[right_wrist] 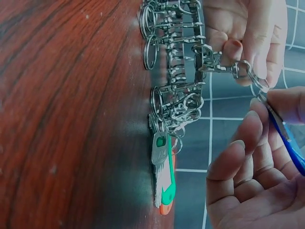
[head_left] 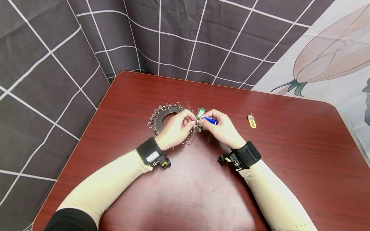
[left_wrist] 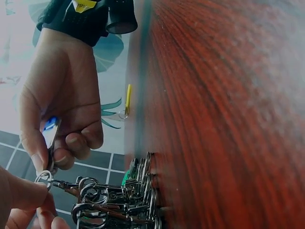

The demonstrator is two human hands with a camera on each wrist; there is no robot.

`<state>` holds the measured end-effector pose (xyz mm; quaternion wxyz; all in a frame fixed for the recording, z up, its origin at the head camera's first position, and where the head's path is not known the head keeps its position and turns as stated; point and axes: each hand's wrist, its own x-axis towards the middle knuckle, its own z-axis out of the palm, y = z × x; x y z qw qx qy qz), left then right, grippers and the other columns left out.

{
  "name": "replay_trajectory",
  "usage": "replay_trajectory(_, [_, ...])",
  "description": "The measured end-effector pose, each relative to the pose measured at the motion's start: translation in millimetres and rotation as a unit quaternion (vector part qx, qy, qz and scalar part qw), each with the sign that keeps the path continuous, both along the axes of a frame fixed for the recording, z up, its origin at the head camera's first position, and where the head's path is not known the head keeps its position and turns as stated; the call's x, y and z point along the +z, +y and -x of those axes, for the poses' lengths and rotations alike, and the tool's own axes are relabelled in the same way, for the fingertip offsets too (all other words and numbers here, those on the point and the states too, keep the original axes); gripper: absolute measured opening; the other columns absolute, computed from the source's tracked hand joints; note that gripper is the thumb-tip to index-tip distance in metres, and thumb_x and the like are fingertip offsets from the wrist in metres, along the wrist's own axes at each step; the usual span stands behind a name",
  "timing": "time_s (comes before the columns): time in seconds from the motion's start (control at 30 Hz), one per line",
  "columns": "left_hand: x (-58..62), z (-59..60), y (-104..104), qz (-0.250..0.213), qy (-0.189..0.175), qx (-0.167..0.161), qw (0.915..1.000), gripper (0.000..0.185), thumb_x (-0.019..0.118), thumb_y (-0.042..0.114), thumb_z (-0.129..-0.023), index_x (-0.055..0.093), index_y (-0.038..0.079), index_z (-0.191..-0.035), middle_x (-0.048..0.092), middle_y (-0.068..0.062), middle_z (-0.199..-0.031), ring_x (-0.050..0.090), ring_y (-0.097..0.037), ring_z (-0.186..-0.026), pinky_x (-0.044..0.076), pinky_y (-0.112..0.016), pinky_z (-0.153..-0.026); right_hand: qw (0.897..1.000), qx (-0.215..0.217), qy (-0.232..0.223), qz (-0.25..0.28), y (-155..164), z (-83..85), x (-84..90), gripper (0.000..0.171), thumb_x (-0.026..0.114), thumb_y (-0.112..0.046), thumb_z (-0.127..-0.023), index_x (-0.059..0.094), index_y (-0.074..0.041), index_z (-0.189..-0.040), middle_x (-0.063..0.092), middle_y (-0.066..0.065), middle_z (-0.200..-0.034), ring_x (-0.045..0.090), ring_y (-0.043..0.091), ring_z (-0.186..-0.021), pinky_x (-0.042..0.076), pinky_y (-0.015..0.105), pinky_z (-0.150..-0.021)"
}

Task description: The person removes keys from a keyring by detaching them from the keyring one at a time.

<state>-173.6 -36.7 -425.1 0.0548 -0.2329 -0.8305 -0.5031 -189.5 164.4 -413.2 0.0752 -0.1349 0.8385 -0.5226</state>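
A dark flat disc (head_left: 158, 119) hung with several metal clasps and split rings (right_wrist: 175, 98) lies on the red-brown table (head_left: 289, 154). My left hand (head_left: 193, 120) pinches one clasp (right_wrist: 223, 67) lifted off the pile, with a small split ring (left_wrist: 44, 176) at its end. Close against it, my right hand (head_left: 206, 119) pinches a blue key tag (head_left: 211, 121), also seen in the wrist views (left_wrist: 50, 131) (right_wrist: 287, 139), held at that split ring. A green key tag (right_wrist: 165, 177) with a key lies among the clasps, an orange tag (right_wrist: 167, 209) under it.
A yellow key tag (head_left: 251, 121) lies alone on the table to the right of my hands. A dark checked cloth (head_left: 43, 80) hangs behind and to the left of the table, a pale flower-print cloth (head_left: 332, 57) at the right. Both wrists wear black straps.
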Motion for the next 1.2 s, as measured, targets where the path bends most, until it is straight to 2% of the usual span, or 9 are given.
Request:
replay_trajectory(0.17, [1.9, -0.4, 1, 0.018, -0.034, -0.007, 0.9992, 0.015, 0.064, 0.007, -0.09, 0.064, 0.004, -0.105, 0.06, 0.0, -0.083, 0.055, -0.011, -0.073, 0.048, -0.024, -0.067, 1.0, 0.006, -0.003, 0.011, -6, -9.4, 18.7, 0.013, 0.064, -0.011, -0.091, 0.062, 0.0, -0.098, 0.063, 0.024, -0.084, 0.055, 0.017, -0.068, 0.044, 0.023, -0.055])
replay_trajectory(0.27, [1.4, -0.8, 1, 0.037, -0.046, -0.004, 0.9983, 0.011, 0.065, 0.011, -0.091, 0.065, 0.007, -0.101, 0.06, 0.002, -0.08, 0.056, -0.01, -0.072, 0.048, -0.023, -0.066, 1.0, 0.011, 0.001, 0.009, -9, -14.0, 27.7, 0.012, 0.063, -0.007, -0.091, 0.061, 0.002, -0.098, 0.063, 0.023, -0.081, 0.055, 0.015, -0.066, 0.044, 0.023, -0.054])
replay_trajectory(0.4, [0.3, -0.6, 1, 0.046, -0.048, -0.001, 0.9978, 0.006, 0.063, 0.012, -0.093, 0.064, 0.01, -0.098, 0.06, 0.003, -0.08, 0.056, -0.009, -0.072, 0.048, -0.023, -0.066, 1.0, 0.01, 0.002, 0.013, -5, -8.5, 15.7, 0.012, 0.064, -0.011, -0.092, 0.062, -0.001, -0.098, 0.063, 0.019, -0.08, 0.056, 0.019, -0.066, 0.044, 0.024, -0.052])
replay_trajectory(0.5, [-0.5, -0.2, 1, 0.038, -0.041, 0.009, 0.9984, 0.005, 0.062, 0.011, -0.093, 0.062, 0.01, -0.098, 0.059, 0.002, -0.081, 0.056, -0.01, -0.074, 0.048, -0.024, -0.067, 1.0, 0.012, 0.002, 0.019, 0, -2.2, 3.4, 0.013, 0.065, -0.015, -0.092, 0.062, -0.004, -0.099, 0.064, 0.019, -0.082, 0.059, 0.027, -0.069, 0.045, 0.026, -0.052])
replay_trajectory(0.6, [-1.3, -0.1, 2, 0.022, -0.032, 0.021, 0.999, 0.004, 0.06, 0.01, -0.094, 0.06, 0.009, -0.098, 0.059, 0.001, -0.082, 0.056, -0.011, -0.075, 0.048, -0.024, -0.068, 0.999, 0.022, -0.005, 0.029, 1, 0.3, -1.9, 0.015, 0.065, -0.016, -0.092, 0.061, -0.004, -0.1, 0.066, 0.02, -0.086, 0.062, 0.034, -0.075, 0.049, 0.032, -0.055])
replay_trajectory(0.73, [-1.2, 0.0, 2, 0.004, -0.02, 0.028, 0.9994, 0.005, 0.059, 0.008, -0.095, 0.058, 0.007, -0.1, 0.059, -0.001, -0.084, 0.056, -0.012, -0.076, 0.048, -0.026, -0.069, 0.998, 0.04, -0.015, 0.037, 1, 0.6, -3.6, 0.017, 0.066, -0.017, -0.093, 0.06, -0.004, -0.102, 0.067, 0.019, -0.09, 0.066, 0.036, -0.078, 0.053, 0.039, -0.059])
replay_trajectory(0.93, [-0.2, 1.5, 2, -0.019, 0.001, 0.032, 0.9993, 0.008, 0.058, 0.006, -0.094, 0.058, 0.005, -0.102, 0.057, -0.003, -0.086, 0.054, -0.014, -0.078, 0.049, -0.029, -0.071, 0.998, 0.055, 0.0, 0.034, 1, 0.8, -3.8, 0.017, 0.066, -0.016, -0.092, 0.062, -0.006, -0.106, 0.067, 0.014, -0.087, 0.066, 0.033, -0.077, 0.054, 0.038, -0.066])
replay_trajectory(1.2, [0.4, 0.4, 1, -0.009, -0.002, 0.028, 0.9996, 0.007, 0.058, 0.007, -0.095, 0.058, 0.007, -0.102, 0.057, -0.002, -0.086, 0.053, -0.013, -0.078, 0.047, -0.028, -0.071, 0.998, 0.053, -0.023, 0.027, -1, 0.0, -3.3, 0.017, 0.066, -0.014, -0.092, 0.061, -0.003, -0.104, 0.065, 0.02, -0.089, 0.063, 0.038, -0.08, 0.051, 0.036, -0.059])
